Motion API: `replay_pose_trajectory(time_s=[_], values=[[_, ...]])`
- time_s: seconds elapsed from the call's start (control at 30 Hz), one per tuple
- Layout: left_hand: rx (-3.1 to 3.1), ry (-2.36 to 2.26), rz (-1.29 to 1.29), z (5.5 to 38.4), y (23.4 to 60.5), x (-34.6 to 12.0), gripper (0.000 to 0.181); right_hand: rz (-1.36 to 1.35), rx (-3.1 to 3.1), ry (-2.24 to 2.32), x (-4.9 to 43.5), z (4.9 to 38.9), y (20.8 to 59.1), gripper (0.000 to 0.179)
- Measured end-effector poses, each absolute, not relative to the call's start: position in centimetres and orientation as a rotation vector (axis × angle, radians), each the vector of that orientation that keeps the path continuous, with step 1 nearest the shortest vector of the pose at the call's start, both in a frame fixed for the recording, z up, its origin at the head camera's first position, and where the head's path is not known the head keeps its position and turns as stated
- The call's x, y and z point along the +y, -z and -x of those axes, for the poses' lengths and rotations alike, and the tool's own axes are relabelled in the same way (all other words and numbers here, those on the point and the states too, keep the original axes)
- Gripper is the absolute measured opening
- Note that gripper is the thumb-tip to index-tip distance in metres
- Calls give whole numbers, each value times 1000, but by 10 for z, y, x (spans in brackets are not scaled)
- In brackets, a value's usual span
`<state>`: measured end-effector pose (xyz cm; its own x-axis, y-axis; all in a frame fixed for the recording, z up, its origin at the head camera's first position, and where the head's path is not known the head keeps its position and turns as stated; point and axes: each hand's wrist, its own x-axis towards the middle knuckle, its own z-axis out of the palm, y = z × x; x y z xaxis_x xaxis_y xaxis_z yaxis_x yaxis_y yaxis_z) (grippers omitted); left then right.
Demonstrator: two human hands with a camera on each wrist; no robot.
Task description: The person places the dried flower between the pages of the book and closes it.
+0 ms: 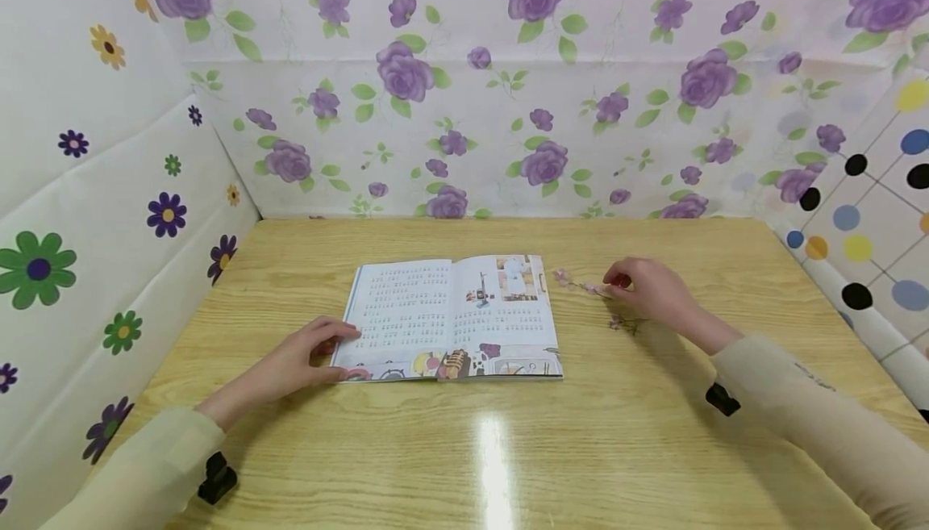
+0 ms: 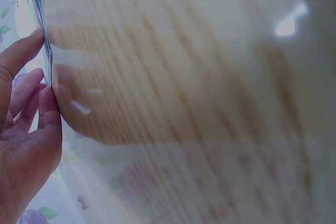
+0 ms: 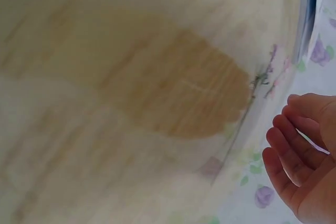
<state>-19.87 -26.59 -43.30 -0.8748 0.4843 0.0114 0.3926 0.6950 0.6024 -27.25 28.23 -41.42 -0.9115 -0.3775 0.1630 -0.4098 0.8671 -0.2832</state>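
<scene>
An open book (image 1: 406, 312) lies on the wooden table, with printed text and food pictures on its pages. My left hand (image 1: 308, 352) grips the book's left edge near the lower corner. In the left wrist view, the index fingertip and thumb meet the edge of the book (image 2: 46, 51), the other fingers bent. To the right of the book, my right hand (image 1: 649, 292) pinches a sprig of small pink flowers (image 1: 569, 280) at its fingertips, the blossoms pointing toward the book. Below this hand lies a second sprig with purple flowers (image 1: 617, 323), also seen in the right wrist view.
The wooden table (image 1: 406, 449) reaches back to a wall cloth with purple roses (image 1: 402, 70). Cloth with flowers (image 1: 167, 214) hangs at the left, and a dotted one (image 1: 856, 248) at the right. Black wrist devices (image 1: 218, 477) sit under both sleeves.
</scene>
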Motion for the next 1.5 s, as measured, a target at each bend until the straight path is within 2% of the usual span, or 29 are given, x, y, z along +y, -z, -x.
replay_pose_trajectory(time_s=[0.63,1.5], values=[[2756,-946,-715,199,434,-265,53,-647,-3019,-368,288,275,415,6],[2753,-946,-693,197,434,-267,52,-713,-2954,-346,286,280,420,6]])
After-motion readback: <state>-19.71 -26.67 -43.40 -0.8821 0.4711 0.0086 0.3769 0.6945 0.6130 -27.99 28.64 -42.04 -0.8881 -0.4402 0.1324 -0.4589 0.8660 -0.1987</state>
